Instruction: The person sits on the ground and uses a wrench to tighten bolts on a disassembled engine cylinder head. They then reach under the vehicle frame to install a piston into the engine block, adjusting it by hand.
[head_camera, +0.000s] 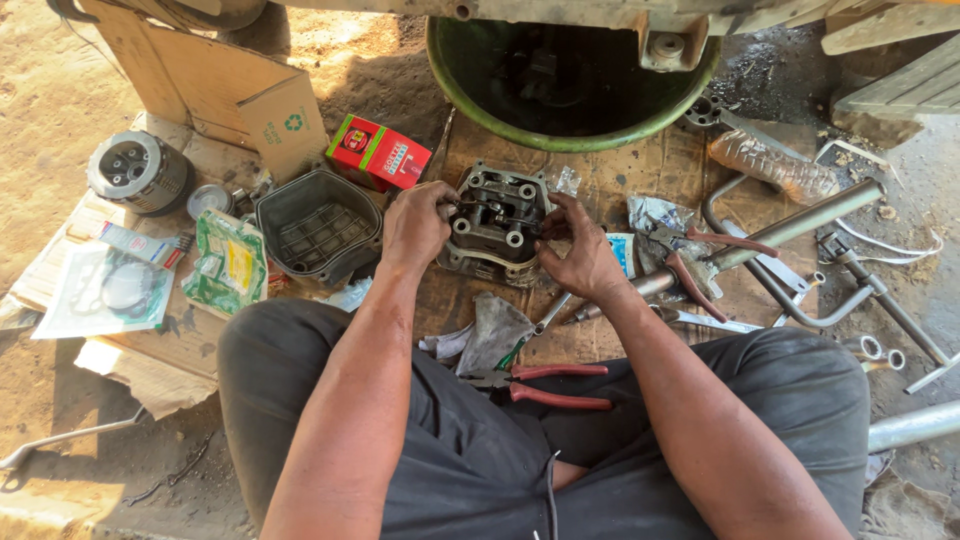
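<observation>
**Here, two hands steady an engine cylinder head on a cardboard work mat**

The person sits cross-legged on the ground, and the cylinder head (497, 222) rests on a sheet of flattened cardboard (640, 170) right in front of the knees, close enough that both arms reach it with bent elbows. The left hand (415, 226) cups the casting's left side, fingers curled against its upper edge, which seems to brace it from sliding. The right hand (578, 252) closes on the right side, fingertips pressed into the open top where the valve gear sits; whether they pinch a small part there I cannot tell.

The cardboard likely keeps parts off the dirt. Tools lie within arm's reach: red-handled pliers (545, 384) lie on the lap, a grey rag (492, 332) just below the head, and a second pair of red-handled pliers (700, 262) to the right beside a metal pipe (800, 225). To the left, the black valve cover (320, 225) lies upturned, near a red carton (378, 151), a green packet (230, 262) and a gasket sheet (105, 290). A round clutch assembly (140, 172) stands farther left. A green basin (570, 75) sits beyond the head.
</observation>
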